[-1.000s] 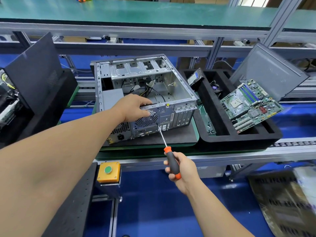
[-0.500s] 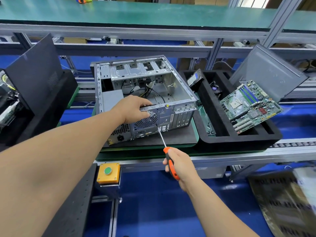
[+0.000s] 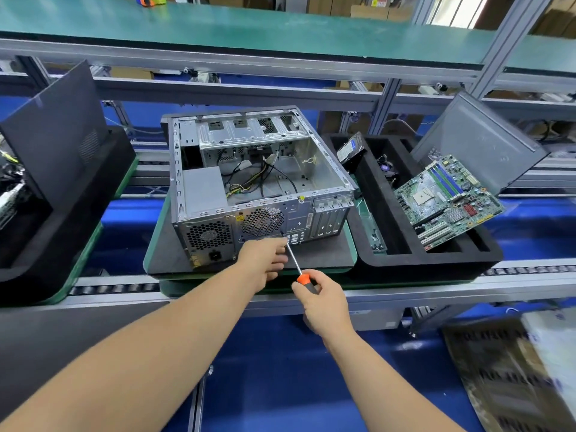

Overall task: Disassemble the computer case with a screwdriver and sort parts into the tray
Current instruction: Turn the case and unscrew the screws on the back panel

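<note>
1. Bright, even light from overhead; shadows are soft.
2. Daylight glares through the far right window (image 3: 452, 9).
3. Wide-angle bending curves the edges.
4. The near right corner is blurred.

Nothing here can truly be read: just beyond the left hand (image 3: 265, 257), the open grey metal computer case (image 3: 249, 188) bears a small yellow warning sticker (image 3: 239, 218) whose print is too small to make out.

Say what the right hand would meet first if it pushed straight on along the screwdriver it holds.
Most likely the back panel of the computer case. The right hand aims the screwdriver there, its tip at or near the panel beside the left hand; contact is unclear.
</note>
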